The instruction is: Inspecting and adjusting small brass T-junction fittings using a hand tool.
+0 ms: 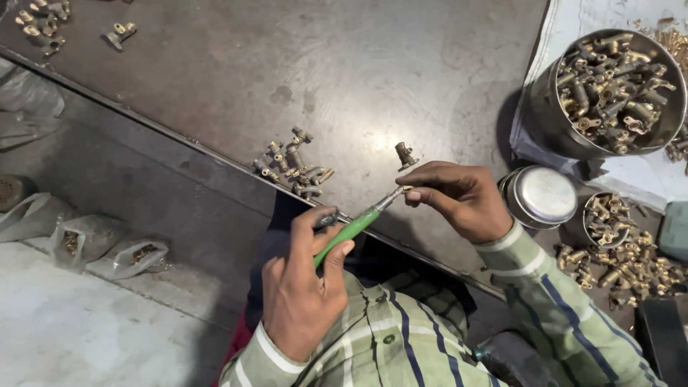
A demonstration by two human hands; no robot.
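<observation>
My left hand (pixel 301 294) grips the green handle of a screwdriver (pixel 349 232), whose metal shaft points up and right. My right hand (pixel 459 197) pinches a small part at the screwdriver's tip (pixel 396 192); the fingers hide most of that part. Both hands hover over the near edge of a dark metal table (pixel 344 64). A single brass fitting (pixel 405 154) stands on the table just above my right hand. A small heap of brass fittings (pixel 294 168) lies at the table edge, left of the hands.
A steel pot (pixel 545 122) full of brass fittings stands at the upper right on white cloth. Below it are a lidded steel tin (pixel 545 195), a small cup of fittings (pixel 608 218) and a loose pile (pixel 623 269). Plastic bags (pixel 86 240) lie on the floor at left.
</observation>
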